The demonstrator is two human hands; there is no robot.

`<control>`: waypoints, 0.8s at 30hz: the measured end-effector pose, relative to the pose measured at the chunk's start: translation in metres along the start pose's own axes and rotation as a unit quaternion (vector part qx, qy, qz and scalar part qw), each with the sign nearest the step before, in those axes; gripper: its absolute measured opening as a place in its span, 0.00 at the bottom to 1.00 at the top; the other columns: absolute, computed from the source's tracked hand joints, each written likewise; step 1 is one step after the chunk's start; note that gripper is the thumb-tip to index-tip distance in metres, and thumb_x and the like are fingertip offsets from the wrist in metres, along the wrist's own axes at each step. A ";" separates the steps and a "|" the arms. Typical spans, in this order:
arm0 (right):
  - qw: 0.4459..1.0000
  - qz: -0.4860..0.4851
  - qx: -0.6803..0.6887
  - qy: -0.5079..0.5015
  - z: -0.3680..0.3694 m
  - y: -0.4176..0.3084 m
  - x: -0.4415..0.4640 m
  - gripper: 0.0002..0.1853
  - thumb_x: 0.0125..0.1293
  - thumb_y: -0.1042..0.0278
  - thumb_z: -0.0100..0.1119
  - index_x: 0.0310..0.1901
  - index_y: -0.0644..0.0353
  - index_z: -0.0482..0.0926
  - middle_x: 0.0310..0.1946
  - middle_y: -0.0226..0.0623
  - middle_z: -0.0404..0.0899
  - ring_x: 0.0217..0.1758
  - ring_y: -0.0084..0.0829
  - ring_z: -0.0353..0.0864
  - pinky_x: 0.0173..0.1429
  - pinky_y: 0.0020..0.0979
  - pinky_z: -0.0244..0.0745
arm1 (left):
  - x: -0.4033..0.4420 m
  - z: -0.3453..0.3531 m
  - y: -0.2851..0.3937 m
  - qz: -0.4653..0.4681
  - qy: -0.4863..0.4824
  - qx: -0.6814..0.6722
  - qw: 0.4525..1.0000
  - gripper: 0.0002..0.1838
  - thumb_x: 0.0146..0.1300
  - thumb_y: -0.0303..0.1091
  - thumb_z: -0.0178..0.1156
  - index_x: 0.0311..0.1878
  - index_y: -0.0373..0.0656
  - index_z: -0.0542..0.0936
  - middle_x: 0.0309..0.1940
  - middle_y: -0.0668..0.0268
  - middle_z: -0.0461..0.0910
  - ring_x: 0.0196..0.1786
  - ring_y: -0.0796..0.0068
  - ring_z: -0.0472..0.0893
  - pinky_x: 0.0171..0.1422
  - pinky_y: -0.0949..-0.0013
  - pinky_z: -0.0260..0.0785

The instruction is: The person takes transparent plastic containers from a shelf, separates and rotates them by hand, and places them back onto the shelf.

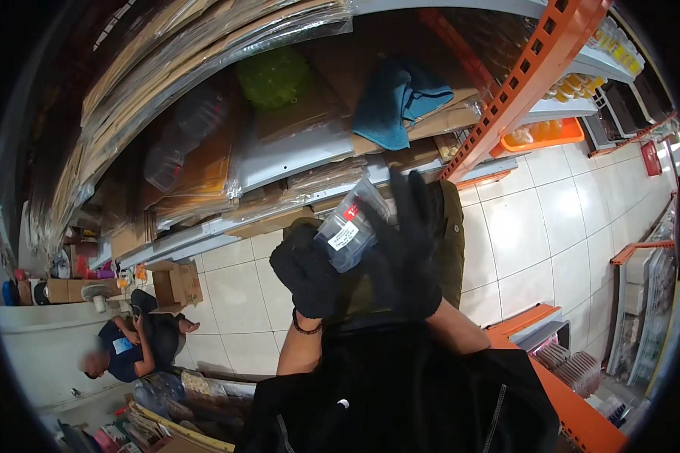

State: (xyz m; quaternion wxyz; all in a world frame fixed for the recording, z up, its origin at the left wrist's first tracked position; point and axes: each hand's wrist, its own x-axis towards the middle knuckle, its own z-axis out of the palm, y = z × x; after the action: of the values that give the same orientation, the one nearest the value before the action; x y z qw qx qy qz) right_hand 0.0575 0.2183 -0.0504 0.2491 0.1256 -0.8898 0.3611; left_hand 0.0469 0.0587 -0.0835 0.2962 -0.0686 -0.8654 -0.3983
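Observation:
My left hand, in a black glove, is closed on the near left side of a clear plastic container. The container is tilted and carries a white printed label and a red sticker. On its right is my right hand, also gloved in black, with fingers stretched out and apart. One of those fingers passes over the container's right edge; whether it touches is unclear. Both hands are in front of my body, before the shelf.
A metal shelf ahead bears wrapped cardboard, a blue cloth, a green plastic item and clear containers. An orange post rises at right. A person sits on the tiled floor at left, near a cardboard box.

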 end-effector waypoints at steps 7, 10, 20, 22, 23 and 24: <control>0.999 0.048 0.003 0.004 -0.003 -0.001 0.002 0.29 0.55 0.52 0.58 0.61 0.46 0.74 0.69 0.54 0.54 0.71 0.59 0.50 0.72 0.57 0.42 | 0.003 -0.004 0.010 0.036 0.017 0.080 0.996 0.19 0.71 0.38 0.44 0.38 0.32 0.79 0.33 0.55 0.78 0.35 0.64 0.77 0.40 0.64 0.66; 0.998 -0.004 0.062 -0.027 -0.011 -0.006 0.004 0.28 0.54 0.53 0.58 0.59 0.46 0.75 0.69 0.53 0.55 0.71 0.60 0.50 0.71 0.58 0.42 | 0.005 -0.007 0.009 -0.005 -0.018 0.008 1.000 0.20 0.71 0.38 0.42 0.38 0.32 0.79 0.34 0.54 0.79 0.36 0.63 0.78 0.42 0.64 0.67; 1.000 0.002 0.005 -0.001 -0.008 0.015 0.007 0.24 0.61 0.58 0.51 0.58 0.57 0.76 0.68 0.54 0.58 0.70 0.57 0.54 0.70 0.54 0.48 | -0.009 0.007 -0.017 -0.029 0.025 -0.068 0.997 0.22 0.72 0.43 0.45 0.40 0.31 0.79 0.35 0.58 0.80 0.40 0.66 0.79 0.47 0.66 0.70; 1.000 0.025 0.010 0.007 -0.003 0.026 0.004 0.25 0.61 0.57 0.54 0.59 0.56 0.74 0.67 0.53 0.59 0.69 0.55 0.56 0.69 0.53 0.50 | -0.005 0.006 -0.007 -0.085 0.024 -0.116 0.989 0.22 0.72 0.43 0.45 0.40 0.31 0.79 0.35 0.59 0.80 0.39 0.66 0.79 0.46 0.66 0.70; 0.999 0.041 0.023 0.008 0.002 0.035 0.002 0.25 0.61 0.58 0.54 0.59 0.58 0.74 0.67 0.53 0.60 0.69 0.55 0.57 0.69 0.51 0.51 | -0.003 0.006 -0.004 -0.112 0.025 -0.140 0.984 0.22 0.72 0.43 0.45 0.40 0.31 0.79 0.35 0.59 0.81 0.39 0.67 0.79 0.46 0.66 0.70; 0.998 0.058 0.037 0.009 0.003 0.038 0.005 0.25 0.61 0.58 0.54 0.59 0.60 0.73 0.66 0.53 0.60 0.68 0.55 0.57 0.69 0.50 0.52 | -0.003 0.007 -0.004 -0.108 0.016 -0.141 0.984 0.22 0.73 0.43 0.45 0.40 0.31 0.79 0.35 0.59 0.81 0.39 0.67 0.79 0.46 0.66 0.70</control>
State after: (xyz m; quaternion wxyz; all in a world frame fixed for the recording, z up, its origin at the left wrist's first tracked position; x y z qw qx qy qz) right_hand 0.0368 0.2423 -0.0716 0.2314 0.0798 -0.8793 0.4085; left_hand 0.0443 0.0610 -0.0912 0.2526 -0.0090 -0.7978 -0.5474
